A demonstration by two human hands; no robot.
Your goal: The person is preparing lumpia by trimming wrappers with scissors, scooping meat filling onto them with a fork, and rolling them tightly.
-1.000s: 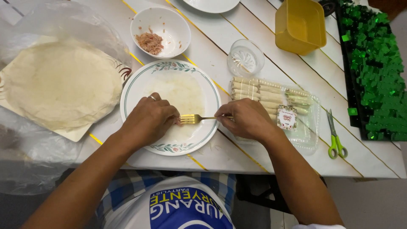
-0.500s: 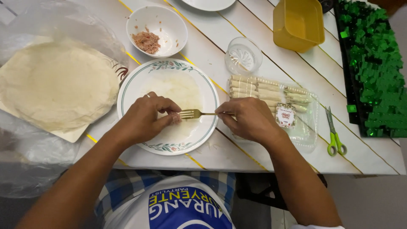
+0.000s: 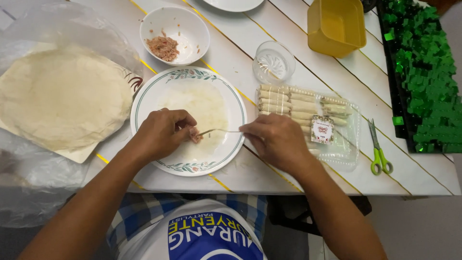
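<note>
A white plate (image 3: pixel 144 103) with a green floral rim holds a thin pale wrapper (image 3: pixel 202 103). My left hand (image 3: pixel 161 135) rests over the plate's near part, its fingertips pinched on a bit of pinkish filling (image 3: pixel 196 136) at the tip of a fork. My right hand (image 3: pixel 276 139) grips the fork (image 3: pixel 219 130) by its handle, tines pointing left at my left fingers.
A white bowl (image 3: pixel 190 24) of minced filling stands behind the plate. A stack of round wrappers (image 3: pixel 60 98) lies on plastic at left. A clear tray of rolled wraps (image 3: pixel 308 108), a small glass dish (image 3: pixel 273 61), green scissors (image 3: pixel 380 154) and a yellow tub (image 3: pixel 334 24) sit at right.
Both hands have stayed over the plate. My left fingers have closed on the filling at the fork's tines, and the fork has shifted slightly.
</note>
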